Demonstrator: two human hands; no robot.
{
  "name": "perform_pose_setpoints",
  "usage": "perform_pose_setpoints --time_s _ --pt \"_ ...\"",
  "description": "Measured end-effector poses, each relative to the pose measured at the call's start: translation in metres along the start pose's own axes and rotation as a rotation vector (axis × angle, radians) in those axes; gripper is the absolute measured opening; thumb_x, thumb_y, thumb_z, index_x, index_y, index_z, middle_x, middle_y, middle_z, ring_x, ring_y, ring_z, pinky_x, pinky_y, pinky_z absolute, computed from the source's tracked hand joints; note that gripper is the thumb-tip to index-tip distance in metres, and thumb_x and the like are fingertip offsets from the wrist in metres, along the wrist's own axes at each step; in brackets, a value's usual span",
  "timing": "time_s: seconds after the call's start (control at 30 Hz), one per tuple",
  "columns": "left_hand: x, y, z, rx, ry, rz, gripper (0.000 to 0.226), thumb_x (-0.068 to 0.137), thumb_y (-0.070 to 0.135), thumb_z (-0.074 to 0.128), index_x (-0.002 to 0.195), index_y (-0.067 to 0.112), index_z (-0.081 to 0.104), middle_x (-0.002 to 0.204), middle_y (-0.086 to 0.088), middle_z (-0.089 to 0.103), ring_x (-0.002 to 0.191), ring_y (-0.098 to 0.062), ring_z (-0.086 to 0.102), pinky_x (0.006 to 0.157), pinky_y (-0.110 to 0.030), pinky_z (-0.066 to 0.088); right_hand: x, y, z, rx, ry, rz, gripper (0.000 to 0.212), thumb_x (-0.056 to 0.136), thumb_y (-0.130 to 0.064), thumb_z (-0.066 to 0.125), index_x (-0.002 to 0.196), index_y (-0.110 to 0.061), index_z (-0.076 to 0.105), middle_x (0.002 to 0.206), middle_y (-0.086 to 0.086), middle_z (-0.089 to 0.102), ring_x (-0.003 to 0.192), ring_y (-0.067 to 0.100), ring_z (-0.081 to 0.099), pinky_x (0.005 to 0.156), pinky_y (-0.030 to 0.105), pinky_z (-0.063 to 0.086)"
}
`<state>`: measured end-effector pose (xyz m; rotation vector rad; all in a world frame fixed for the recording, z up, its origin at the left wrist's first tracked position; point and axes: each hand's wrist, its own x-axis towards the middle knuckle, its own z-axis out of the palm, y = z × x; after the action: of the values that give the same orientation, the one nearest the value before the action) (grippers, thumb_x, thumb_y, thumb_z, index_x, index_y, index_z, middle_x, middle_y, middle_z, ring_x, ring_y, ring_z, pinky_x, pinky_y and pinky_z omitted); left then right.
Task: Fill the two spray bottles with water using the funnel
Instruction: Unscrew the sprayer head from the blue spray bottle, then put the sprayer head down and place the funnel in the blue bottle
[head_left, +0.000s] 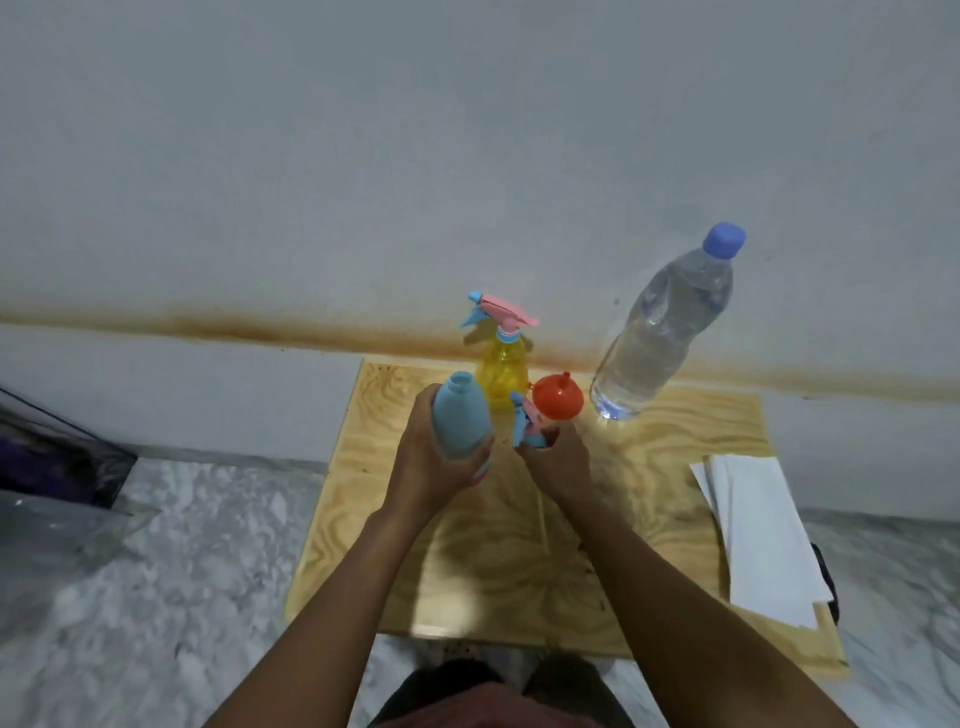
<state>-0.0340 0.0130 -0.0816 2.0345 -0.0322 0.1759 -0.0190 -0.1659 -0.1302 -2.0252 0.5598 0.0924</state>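
The left hand (423, 457) wraps its fingers around the blue spray bottle (461, 423), neck open and uncapped, above the wooden board (649, 499), while the right hand (558, 460) pinches the removed pink and blue spray head (527, 423) beside it. Behind them the yellow spray bottle (501, 371) stands capped, the orange funnel (557, 396) rests spout-up just right of it, and the water bottle (667, 325) stands farther right; no writing is legible anywhere, and white paper sheets (758, 535) lie at the board's right edge

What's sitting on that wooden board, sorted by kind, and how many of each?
Spray bottles: 2 (blue bottle, yellow bottle)
Water bottles: 1
Funnels: 1
Loose spray heads: 1
Paper stacks: 1
Total: 6
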Motion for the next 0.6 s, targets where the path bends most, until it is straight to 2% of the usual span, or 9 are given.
perform_pose_setpoints --time_s 0.07,0.17,0.3,0.43,0.6 --pt "-0.004 -0.004 0.005 -0.018 -0.018 -0.031 0.075 0.069 0.032 0.087 0.129 0.026 0.043 0.116 0.006 0.055 0.097 -0.004 0.058 0.064 -0.011 0.049 0.006 0.011 0.010 -0.042 -0.023 0.038 0.034 0.077 -0.025 0.078 0.096 -0.008 0.056 0.087 0.003 0.061 0.081 0.020 0.059 0.060 0.031 0.040" --pt "-0.010 -0.011 0.010 -0.005 -0.024 -0.048 0.075 0.069 0.033 0.087 0.128 0.030 0.040 0.116 0.005 0.054 0.096 -0.009 0.058 0.064 -0.009 0.048 0.014 0.023 0.021 -0.095 -0.006 0.043 0.030 0.085 -0.026 0.070 0.099 -0.007 0.052 0.098 0.011 0.063 0.083 0.022 0.058 0.064 0.029 0.037" --pt "-0.020 -0.017 0.018 0.008 -0.037 -0.080 0.073 0.069 0.032 0.088 0.123 0.034 0.038 0.114 0.007 0.054 0.096 -0.007 0.059 0.065 -0.013 0.051 0.017 0.029 0.029 -0.123 0.028 0.068 0.042 0.090 -0.039 0.064 0.111 -0.005 0.050 0.106 0.013 0.060 0.089 0.025 0.058 0.067 0.030 0.037" --pt "-0.027 -0.022 0.031 0.001 -0.063 -0.130 0.071 0.070 0.032 0.087 0.121 0.032 0.039 0.110 0.016 0.050 0.096 0.005 0.057 0.064 -0.009 0.048 0.019 0.037 0.035 -0.134 0.032 0.088 0.044 0.086 -0.031 0.069 0.113 -0.004 0.048 0.111 0.015 0.057 0.094 0.027 0.057 0.067 0.032 0.038" --pt "-0.032 -0.033 0.048 0.026 -0.071 -0.188 0.074 0.069 0.037 0.087 0.126 0.025 0.041 0.115 0.009 0.052 0.094 -0.008 0.057 0.064 -0.013 0.048 0.019 0.042 0.031 -0.092 0.015 0.099 0.040 0.079 -0.032 0.075 0.104 -0.013 0.049 0.107 0.010 0.057 0.084 0.016 0.053 0.060 0.025 0.038"
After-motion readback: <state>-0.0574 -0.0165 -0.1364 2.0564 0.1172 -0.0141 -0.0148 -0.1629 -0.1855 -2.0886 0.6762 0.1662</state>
